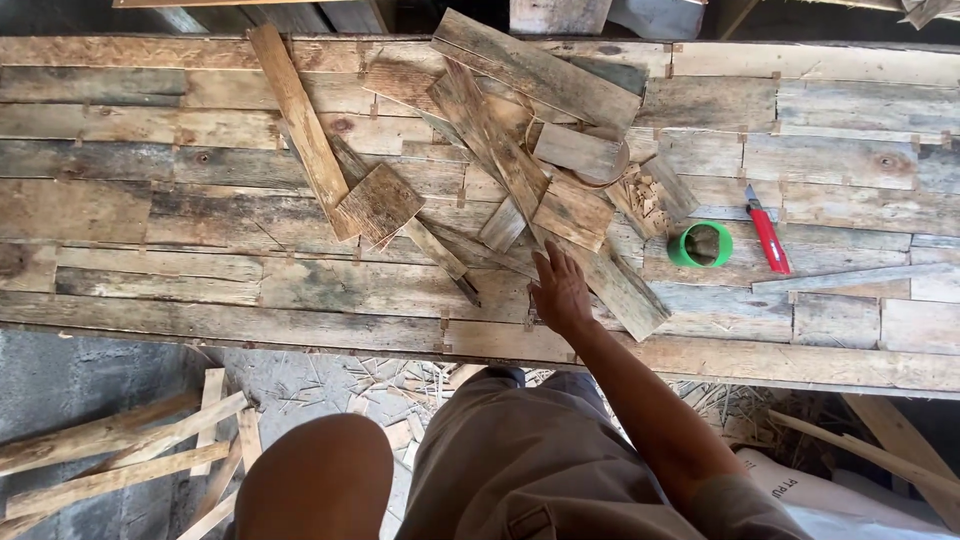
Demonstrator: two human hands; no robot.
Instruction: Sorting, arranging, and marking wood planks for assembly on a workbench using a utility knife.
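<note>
One right hand [560,292] flat, fingers spread, on long plank [560,215] — green tape roll [700,245] hollow; left hand unseen.

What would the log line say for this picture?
right hand: open, on plank pile | left hand: out of view | nearby: green tape roll, red knife

Bare arms, grey-brown trousers [530,470]

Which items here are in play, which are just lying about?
In play:
- right hand, fingers spread, reaching into the loose boards
- long board at the fingertips
- board pile on the plank top

Lying about:
- green tape roll
- red knife
- floor offcuts
</note>
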